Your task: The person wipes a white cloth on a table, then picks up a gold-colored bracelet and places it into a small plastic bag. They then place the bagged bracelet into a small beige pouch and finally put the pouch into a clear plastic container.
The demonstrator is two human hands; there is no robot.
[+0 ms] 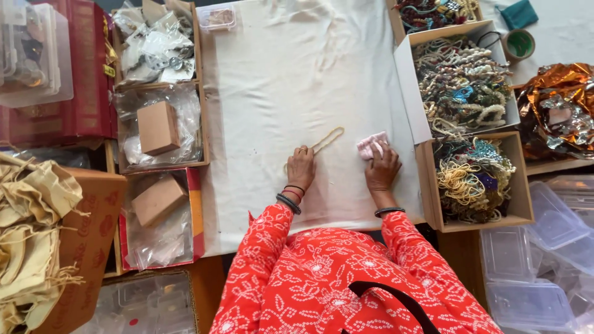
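Note:
My left hand (301, 167) rests palm down on the white cloth (278, 80), its fingers pressing one end of a thin gold chain (328, 139) that loops away toward the upper right. Beside it, my right hand (382, 168) lies on the cloth with its fingers on a small pink cloth pad (371, 146). Both wrists wear bangles below red patterned sleeves.
Cardboard boxes of tangled bead jewellery (461, 86) (473, 179) line the right. Boxes with plastic bags and small brown cartons (158, 127) (159, 199) stand at left, next to cloth pouches (28, 241). Clear plastic containers (538, 260) stack at lower right; crumpled foil (557, 105) lies beyond.

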